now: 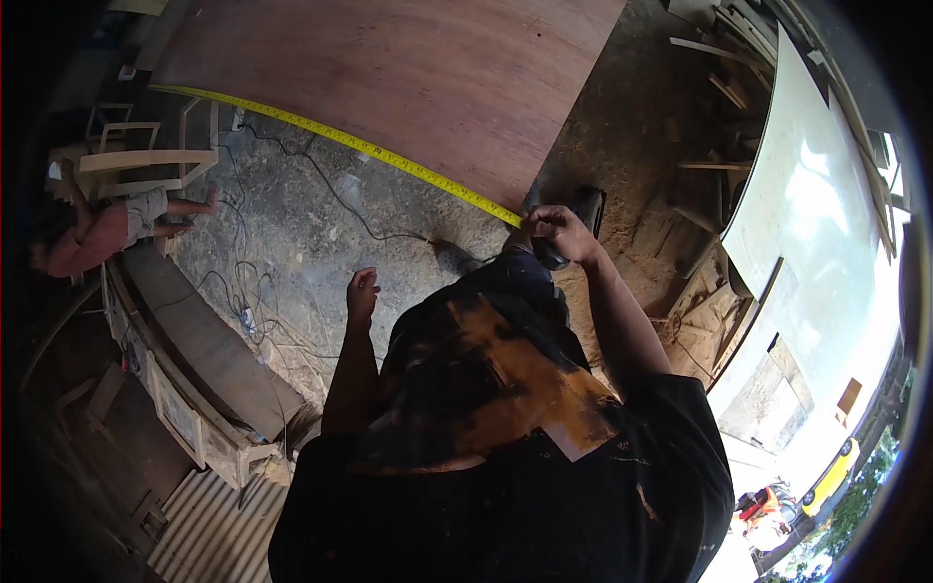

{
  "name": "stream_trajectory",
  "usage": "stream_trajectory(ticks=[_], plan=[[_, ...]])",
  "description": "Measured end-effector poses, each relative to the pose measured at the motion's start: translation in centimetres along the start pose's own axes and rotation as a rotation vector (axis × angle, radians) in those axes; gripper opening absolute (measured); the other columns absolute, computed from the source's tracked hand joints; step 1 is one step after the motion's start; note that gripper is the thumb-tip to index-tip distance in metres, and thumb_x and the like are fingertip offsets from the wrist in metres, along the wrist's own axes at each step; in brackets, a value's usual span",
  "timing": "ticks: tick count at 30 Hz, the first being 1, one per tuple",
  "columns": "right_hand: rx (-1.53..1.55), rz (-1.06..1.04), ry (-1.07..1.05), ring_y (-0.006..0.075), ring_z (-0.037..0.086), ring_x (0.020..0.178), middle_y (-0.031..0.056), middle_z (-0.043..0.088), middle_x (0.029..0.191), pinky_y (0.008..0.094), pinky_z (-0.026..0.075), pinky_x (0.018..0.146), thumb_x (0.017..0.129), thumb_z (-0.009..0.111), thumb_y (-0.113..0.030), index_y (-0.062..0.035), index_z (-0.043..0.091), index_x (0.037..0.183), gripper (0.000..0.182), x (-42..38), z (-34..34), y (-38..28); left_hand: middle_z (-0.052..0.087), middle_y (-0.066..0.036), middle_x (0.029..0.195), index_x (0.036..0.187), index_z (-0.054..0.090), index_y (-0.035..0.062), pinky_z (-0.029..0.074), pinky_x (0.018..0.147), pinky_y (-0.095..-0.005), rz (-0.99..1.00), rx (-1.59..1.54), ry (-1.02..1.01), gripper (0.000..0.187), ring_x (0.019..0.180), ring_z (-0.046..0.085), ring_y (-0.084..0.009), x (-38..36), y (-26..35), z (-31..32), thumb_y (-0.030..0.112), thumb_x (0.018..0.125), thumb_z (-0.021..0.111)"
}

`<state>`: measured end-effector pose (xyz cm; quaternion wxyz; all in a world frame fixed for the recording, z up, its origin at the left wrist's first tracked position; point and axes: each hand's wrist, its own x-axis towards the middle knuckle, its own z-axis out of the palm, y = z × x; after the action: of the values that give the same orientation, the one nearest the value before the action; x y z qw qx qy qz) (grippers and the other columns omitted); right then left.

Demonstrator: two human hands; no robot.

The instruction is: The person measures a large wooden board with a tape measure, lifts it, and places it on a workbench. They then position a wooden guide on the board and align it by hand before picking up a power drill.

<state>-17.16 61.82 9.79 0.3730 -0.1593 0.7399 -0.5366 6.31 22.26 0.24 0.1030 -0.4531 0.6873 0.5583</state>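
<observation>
My right hand (562, 233) is closed around the dark case of a tape measure (551, 256) at the near right corner of a large plywood sheet (418, 78). The tape's yellow blade (340, 138) is drawn out along the sheet's near edge, reaching its far left corner. My left hand (362, 293) hangs in the air over the floor, below the blade and apart from it. Its fingers are loosely bent, with nothing visible in them.
Cables (255, 291) trail over the dusty concrete floor (321, 214). At the left, another person (102, 228) is beside a wooden frame (146, 160). A long wooden piece (185, 330) lies lower left. Scrap wood (734, 87) and a pale panel (787, 204) stand at right.
</observation>
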Motion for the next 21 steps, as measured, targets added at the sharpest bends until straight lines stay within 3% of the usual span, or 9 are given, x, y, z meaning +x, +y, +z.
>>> stream_trajectory(ticks=[2, 5, 6, 8, 12, 14, 15, 18, 21], plan=[[0.222, 0.077, -0.057, 0.0145, 0.054, 0.082, 0.0051, 0.059, 0.082, 0.0286, 0.043, 0.077, 0.078, 0.054, -0.007, 0.0007, 0.06, 0.088, 0.014, 0.0, 0.9, -3.5, 0.059, -0.001, 0.096, 0.109, 0.059, 0.0126, 0.042, 0.061, -0.0268, -0.002, -0.015, -0.028, 0.026, 0.07, 0.058, -0.0125, 0.6, -0.1, -0.2, 0.029, 0.09, 0.057], [0.21, 0.005, -0.188, 0.0139, 0.055, 0.087, 0.0055, 0.061, 0.089, 0.028, 0.043, 0.081, 0.078, 0.054, -0.011, 0.0013, 0.061, 0.096, 0.023, 1.9, 2.1, -1.2, 0.058, 0.0, 0.092, 0.109, 0.059, 0.0127, 0.042, 0.059, -0.026, 0.014, -0.077, -0.007, 0.026, 0.069, 0.057, -0.0121, 1.1, -0.3, -0.4, 0.029, 0.089, 0.057], [0.104, 0.064, -0.111, 0.0151, 0.056, 0.089, 0.0072, 0.062, 0.093, 0.028, 0.043, 0.082, 0.078, 0.053, -0.012, 0.0009, 0.062, 0.102, 0.029, 1.1, 2.5, -4.7, 0.058, 0.0, 0.092, 0.109, 0.059, 0.0127, 0.042, 0.059, -0.026, 0.042, -0.096, -0.006, 0.026, 0.069, 0.057, -0.0121, 1.1, -0.2, -0.6, 0.029, 0.089, 0.057], [0.085, 0.06, -0.142, 0.0187, 0.058, 0.09, 0.0092, 0.064, 0.092, 0.0301, 0.043, 0.087, 0.08, 0.051, -0.014, 0.0, 0.065, 0.096, 0.025, 1.9, 3.4, -4.9, 0.062, -0.003, 0.091, 0.107, 0.061, 0.0102, 0.042, 0.052, -0.0252, 0.063, -0.141, 0.024, 0.023, 0.065, 0.059, -0.0132, 0.9, -0.4, -1.4, 0.026, 0.09, 0.057], [0.155, -0.05, -0.201, 0.0216, 0.06, 0.093, 0.011, 0.064, 0.094, 0.0318, 0.044, 0.089, 0.081, 0.05, -0.013, 0.0005, 0.066, 0.095, 0.026, 4.0, 5.3, -3.6, 0.061, -0.003, 0.088, 0.107, 0.061, 0.0107, 0.042, 0.05, -0.0251, 0.063, -0.244, 0.04, 0.024, 0.064, 0.059, -0.0133, 2.1, -3.3, -3.4, 0.027, 0.089, 0.059], [0.036, -0.224, -0.27, 0.0251, 0.059, 0.094, 0.0141, 0.061, 0.101, 0.0325, 0.045, 0.085, 0.079, 0.054, -0.01, 0.0018, 0.065, 0.098, 0.025, 5.1, 5.9, -2.7, 0.06, -0.003, 0.085, 0.107, 0.061, 0.0111, 0.042, 0.049, -0.0251, 0.021, -0.32, 0.058, 0.025, 0.062, 0.058, -0.0132, 2.0, -4.7, -4.4, 0.028, 0.088, 0.06], [-0.193, -0.429, -0.238, 0.0299, 0.059, 0.095, 0.0163, 0.061, 0.103, 0.0352, 0.046, 0.086, 0.078, 0.056, -0.01, 0.0009, 0.065, 0.098, 0.025, 5.7, 6.4, -2.2, 0.06, -0.003, 0.085, 0.107, 0.061, 0.0111, 0.042, 0.049, -0.0251, 0.037, -0.326, 0.057, 0.025, 0.062, 0.058, -0.0132, 2.1, -6.0, -4.9, 0.028, 0.088, 0.06], [-0.418, -0.639, -0.201, 0.0318, 0.058, 0.099, 0.0168, 0.062, 0.104, 0.0364, 0.046, 0.088, 0.076, 0.057, -0.012, -0.0006, 0.066, 0.098, 0.027, 7.4, 7.4, -1.3, 0.059, -0.001, 0.083, 0.106, 0.062, 0.0122, 0.042, 0.047, -0.0249, 0.074, -0.302, 0.027, 0.023, 0.059, 0.058, -0.0129, 2.9, -7.7, -6.1, 0.025, 0.087, 0.06], [-0.452, -0.657, -0.175, 0.0307, 0.058, 0.102, 0.0163, 0.063, 0.102, 0.0368, 0.046, 0.091, 0.078, 0.055, -0.011, -0.0019, 0.066, 0.098, 0.025, 8.2, 7.1, -1.9, 0.059, -0.001, 0.082, 0.106, 0.062, 0.0119, 0.041, 0.045, -0.0241, 0.083, -0.318, 0.006, 0.023, 0.06, 0.059, -0.0128, 4.1, -7.0, -6.8, 0.022, 0.086, 0.059]])
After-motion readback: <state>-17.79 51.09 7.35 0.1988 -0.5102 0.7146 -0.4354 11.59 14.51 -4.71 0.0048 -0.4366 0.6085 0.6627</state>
